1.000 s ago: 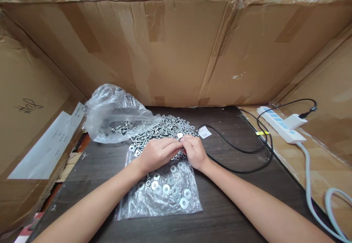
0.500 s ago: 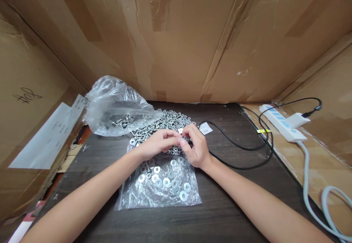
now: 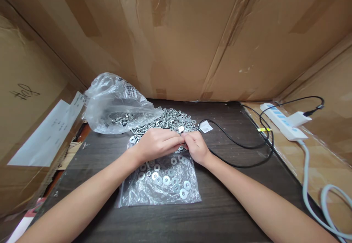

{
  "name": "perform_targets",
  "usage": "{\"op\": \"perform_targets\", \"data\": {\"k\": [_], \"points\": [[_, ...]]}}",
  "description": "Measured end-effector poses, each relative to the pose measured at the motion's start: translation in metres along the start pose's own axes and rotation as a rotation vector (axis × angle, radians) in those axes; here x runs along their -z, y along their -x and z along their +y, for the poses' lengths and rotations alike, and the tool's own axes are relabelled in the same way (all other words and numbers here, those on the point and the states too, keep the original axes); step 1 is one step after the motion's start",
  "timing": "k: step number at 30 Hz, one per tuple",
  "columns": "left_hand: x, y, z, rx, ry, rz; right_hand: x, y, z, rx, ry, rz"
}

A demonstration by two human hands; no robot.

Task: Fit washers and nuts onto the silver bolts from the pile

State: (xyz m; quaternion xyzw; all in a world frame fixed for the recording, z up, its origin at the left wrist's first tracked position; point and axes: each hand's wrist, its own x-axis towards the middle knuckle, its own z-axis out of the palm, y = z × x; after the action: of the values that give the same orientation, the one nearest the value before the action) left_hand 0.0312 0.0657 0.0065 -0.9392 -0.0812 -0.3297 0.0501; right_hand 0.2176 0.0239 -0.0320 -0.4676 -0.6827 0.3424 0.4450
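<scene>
A white paper sheet (image 3: 45, 134) lies against the brown cardboard wall (image 3: 24, 100) at far left, beside a dark wood-grain desk (image 3: 220, 206) hemmed in by cardboard on three sides. Next comes a crumpled clear plastic bag (image 3: 112, 103), resting on the desk's rear left corner with a few silver bolts showing through its film. From its mouth a loose heap of silver bolts, nuts and washers (image 3: 167, 120) spreads across the desk toward the centre. In front of the heap lies a flat clear zip bag (image 3: 161, 186) holding a scatter of flat silver washers (image 3: 176, 186). The person's left hand (image 3: 155, 145) hovers over the far end of that zip bag, fingers curled inward, its fingertips meeting those of the right hand (image 3: 196, 147) just at the near edge of the heap. Both hands are pinched together on something small between them; it is hidden by the fingers, and what it is cannot be told. Just beyond the right hand sits a small white paper tag (image 3: 206, 126). A black cable (image 3: 247, 151) loops across the desk from that tag toward the right edge. At far right, off the desk on a cardboard surface, a white power strip (image 3: 280, 123) carries a white plug-in adapter (image 3: 299, 118), and a thick white cord (image 3: 310, 195) trails from it toward the near right corner.
</scene>
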Motion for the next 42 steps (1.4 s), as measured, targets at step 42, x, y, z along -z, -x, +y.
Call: {"op": "perform_targets", "data": {"k": [42], "points": [[-0.004, -0.005, 0.006, 0.359, 0.220, 0.036, -0.014, 0.002, 0.002, -0.240, -0.305, 0.150]]}}
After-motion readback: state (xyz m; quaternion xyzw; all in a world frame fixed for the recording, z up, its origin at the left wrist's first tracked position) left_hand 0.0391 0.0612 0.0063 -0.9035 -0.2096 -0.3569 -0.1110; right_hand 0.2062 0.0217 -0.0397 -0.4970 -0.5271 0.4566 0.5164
